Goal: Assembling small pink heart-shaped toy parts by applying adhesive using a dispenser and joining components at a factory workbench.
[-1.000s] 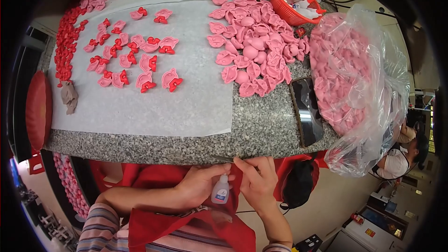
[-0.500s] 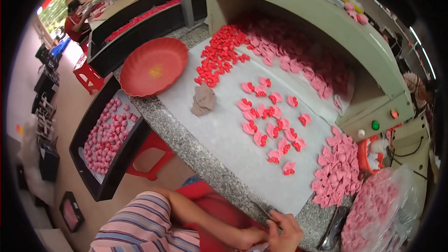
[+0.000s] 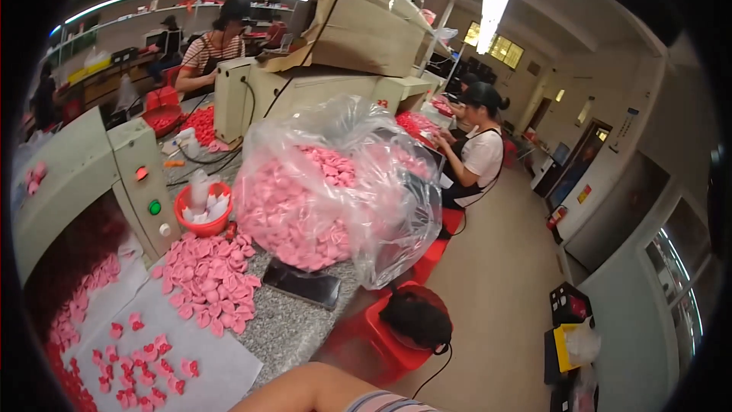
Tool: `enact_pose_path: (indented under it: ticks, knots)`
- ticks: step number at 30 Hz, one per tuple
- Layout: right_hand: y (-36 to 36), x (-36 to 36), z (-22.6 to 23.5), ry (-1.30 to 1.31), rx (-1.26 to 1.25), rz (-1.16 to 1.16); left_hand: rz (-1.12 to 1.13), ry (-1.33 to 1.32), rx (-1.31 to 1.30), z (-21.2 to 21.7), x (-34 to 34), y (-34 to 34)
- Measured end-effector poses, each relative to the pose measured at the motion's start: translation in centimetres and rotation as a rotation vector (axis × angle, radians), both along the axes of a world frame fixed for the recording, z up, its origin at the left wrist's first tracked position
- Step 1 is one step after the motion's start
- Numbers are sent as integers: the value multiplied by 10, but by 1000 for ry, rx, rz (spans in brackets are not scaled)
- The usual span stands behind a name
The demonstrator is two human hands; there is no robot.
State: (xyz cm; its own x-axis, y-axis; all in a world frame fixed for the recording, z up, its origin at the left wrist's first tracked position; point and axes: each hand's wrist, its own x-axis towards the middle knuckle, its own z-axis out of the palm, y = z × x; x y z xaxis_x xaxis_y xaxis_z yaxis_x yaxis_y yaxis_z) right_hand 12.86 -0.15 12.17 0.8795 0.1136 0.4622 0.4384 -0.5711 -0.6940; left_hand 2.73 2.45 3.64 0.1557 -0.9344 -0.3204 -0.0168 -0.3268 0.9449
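Neither of my hands shows; only a bare arm (image 3: 293,393) with a striped sleeve (image 3: 393,403) enters at the lower edge. It lies near a white sheet (image 3: 221,362) on the speckled stone worktop (image 3: 282,336). Small pink pieces with red bits (image 3: 145,370) are spread over the sheet. Beside them rises a heap of loose pink petal-like pieces (image 3: 210,278). A dark phone (image 3: 301,284) lies flat to the right of the heap. Behind it stands a large clear plastic bag (image 3: 381,206) filled with similar pink pieces.
At left is a pale green machine housing (image 3: 72,172) with coloured buttons. A red basket (image 3: 204,214) holds white bottles. Right of the worktop is a red stool (image 3: 396,336) with a dark item on it. People work at benches beyond, including a person in white (image 3: 482,152).
The view has swung right, bringing the bag, phone and aisle into fuller sight. My hands, one earlier at a thin pointed tool, have left the picture, as has the red bowl.
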Motion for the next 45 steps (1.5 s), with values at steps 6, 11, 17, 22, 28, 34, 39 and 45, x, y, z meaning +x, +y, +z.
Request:
enact_pose_path:
  ticks: [6, 11, 17, 22, 28, 34, 39, 45]
  knots:
    - [-116, -137, -33, 63, 68, -646, 452, -66, -195, 9, 57, -2]
    - [-98, -185, -61, 134, 474, -567, 620, -90, -611, -1, 51, -31]
    - [-101, -176, -84, 224, 397, -725, 510, -78, -655, -17, 39, -54]
    - [-119, -183, -90, 235, 398, -803, 234, -307, -418, 1, 38, -60]
    - [-160, -185, -114, 65, 259, -1060, 286, -1132, -466, 10, 97, -67]
    - [-165, -176, -110, 174, 460, -1062, 150, -1408, -358, 5, 133, -60]
    - [-162, -177, -121, -42, 279, -1178, 486, -1287, -325, -7, 143, -27]
    - [-173, -172, -126, 26, 257, -1161, 561, -1297, -245, -15, 148, -1]
